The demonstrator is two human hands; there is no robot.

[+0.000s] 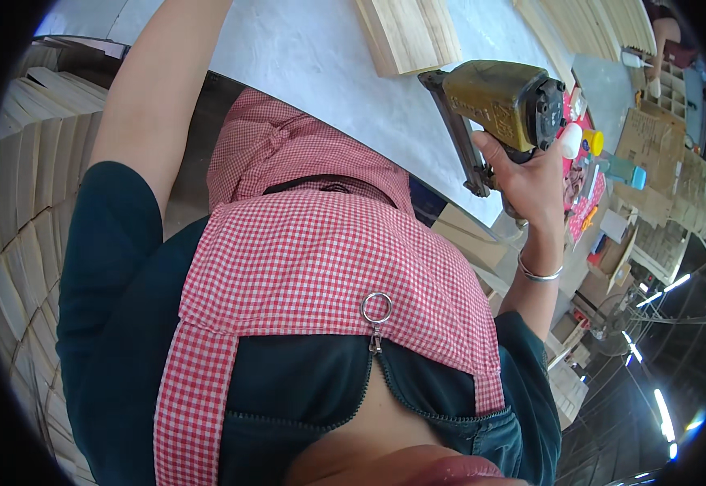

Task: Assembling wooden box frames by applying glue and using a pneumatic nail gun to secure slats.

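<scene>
My right hand (527,182) is wrapped around the handle of a pneumatic nail gun (495,97) with a worn yellow-brown body and a dark magazine. The tool is held at the right side of a pale worktable (304,73). Just beyond its nose, a pale wooden piece (414,36) made of several strips lies on the tabletop; its far part is cut off by the upper edge. My left forearm (154,97) stretches over the table's left part, and the hand itself is beyond the frame.
Stacked boards (29,202) line the left side. More wood strips (604,28) lie at the far right. Beside my right hand are a white cap (570,140), a yellow cap (593,142) and a teal container (630,173). Cardboard boxes (649,162) and another person's arm (659,57) appear farther right.
</scene>
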